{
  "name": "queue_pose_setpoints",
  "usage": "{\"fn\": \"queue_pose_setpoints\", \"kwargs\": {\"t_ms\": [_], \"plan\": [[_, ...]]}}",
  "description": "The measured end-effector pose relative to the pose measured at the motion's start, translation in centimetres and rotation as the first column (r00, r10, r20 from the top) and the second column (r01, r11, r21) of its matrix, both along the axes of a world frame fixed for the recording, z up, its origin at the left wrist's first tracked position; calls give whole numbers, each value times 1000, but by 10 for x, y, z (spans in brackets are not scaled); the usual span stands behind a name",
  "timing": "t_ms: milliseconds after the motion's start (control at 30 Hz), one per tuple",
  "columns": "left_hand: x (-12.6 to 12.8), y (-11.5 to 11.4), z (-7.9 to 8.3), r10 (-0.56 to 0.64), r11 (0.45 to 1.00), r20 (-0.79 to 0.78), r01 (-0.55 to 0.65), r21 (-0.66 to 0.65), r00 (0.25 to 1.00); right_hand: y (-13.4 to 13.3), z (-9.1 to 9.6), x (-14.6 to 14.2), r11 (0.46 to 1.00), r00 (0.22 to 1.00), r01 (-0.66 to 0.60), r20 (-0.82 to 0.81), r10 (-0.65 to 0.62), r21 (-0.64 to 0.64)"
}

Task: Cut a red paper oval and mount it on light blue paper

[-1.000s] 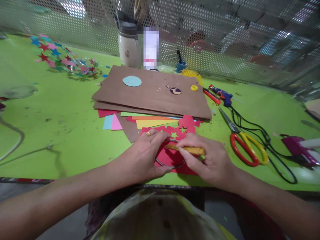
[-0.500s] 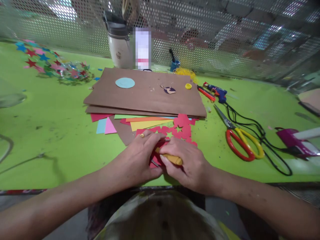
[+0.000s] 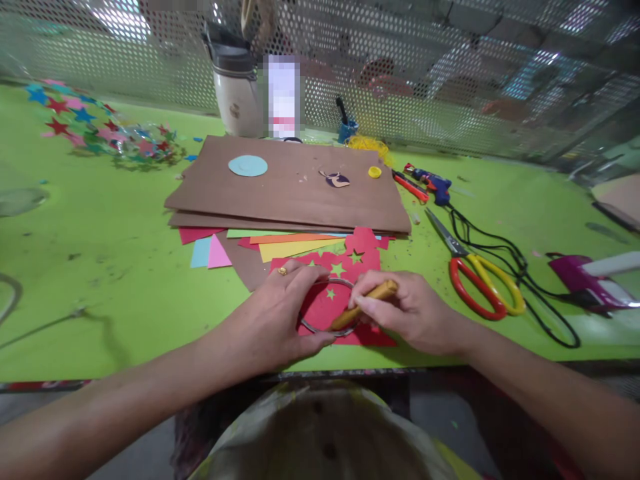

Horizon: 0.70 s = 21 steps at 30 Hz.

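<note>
A red paper sheet (image 3: pixel 345 267) with star-shaped holes lies at the near edge of the green table. A thin metal ring (image 3: pixel 306 327) rests on it. My left hand (image 3: pixel 275 317), with a gold finger ring, presses the metal ring down, fingers curled round its left side. My right hand (image 3: pixel 413 310) pinches a yellow-brown pencil (image 3: pixel 367 300), whose tip rests at the ring's lower inside edge.
Brown cardboard sheets (image 3: pixel 290 190) over coloured papers lie behind. Red-and-yellow scissors (image 3: pixel 475 273), a blue glue gun (image 3: pixel 435 183) with black cable and a purple tool (image 3: pixel 587 280) lie at the right. Cut-out stars (image 3: pixel 100 130) lie far left. A white jug (image 3: pixel 235 90) stands at the mesh wall.
My right hand has swung out to the right with the pencil, uncovering the ring and red paper that it covered half a second ago. My left hand has stayed on the ring.
</note>
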<state>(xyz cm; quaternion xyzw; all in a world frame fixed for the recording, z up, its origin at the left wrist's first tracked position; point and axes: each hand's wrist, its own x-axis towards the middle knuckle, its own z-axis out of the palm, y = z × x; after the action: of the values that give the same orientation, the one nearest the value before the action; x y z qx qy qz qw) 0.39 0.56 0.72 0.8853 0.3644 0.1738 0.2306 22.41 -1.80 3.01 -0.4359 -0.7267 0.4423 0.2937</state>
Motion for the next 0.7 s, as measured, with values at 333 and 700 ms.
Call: {"fn": "queue_pose_setpoints", "kwargs": {"t_ms": [333,700], "plan": [[-1,1,2,11,999,-41,-13,-40,999,22,9,26,986,995,-62,68,73,-153],[-1,0,0,9,999,-34,-10,-34,999,28,27,17,970,946,-66,323,-14,234]]}}
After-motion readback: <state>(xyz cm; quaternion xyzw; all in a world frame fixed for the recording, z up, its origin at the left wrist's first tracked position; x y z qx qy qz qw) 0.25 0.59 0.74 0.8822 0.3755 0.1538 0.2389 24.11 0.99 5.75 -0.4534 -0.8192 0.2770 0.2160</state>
